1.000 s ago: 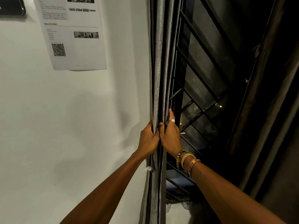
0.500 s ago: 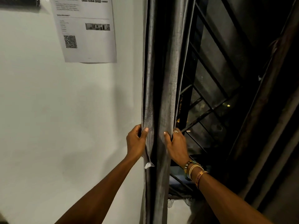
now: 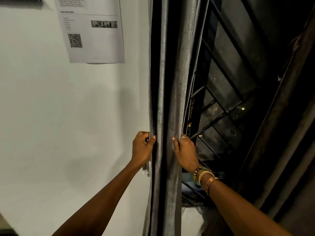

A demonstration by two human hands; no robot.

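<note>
A grey curtain hangs in bunched vertical folds at the left edge of a dark window. My left hand grips the curtain's left edge against the white wall, thumb on the front of the fabric. My right hand grips a fold on the curtain's right side, thumb in front and fingers hidden behind the cloth. A ring and several bracelets show on the right hand and wrist. A width of curtain is stretched between the two hands.
A black metal window grille with slanting bars fills the space right of the curtain. A second dark curtain hangs at the far right. A printed sheet with a QR code is stuck on the white wall.
My hands, close together on the bunched curtain a second ago, have moved apart. The left hand went left toward the wall, the right stayed near the grille, spreading the folds.
</note>
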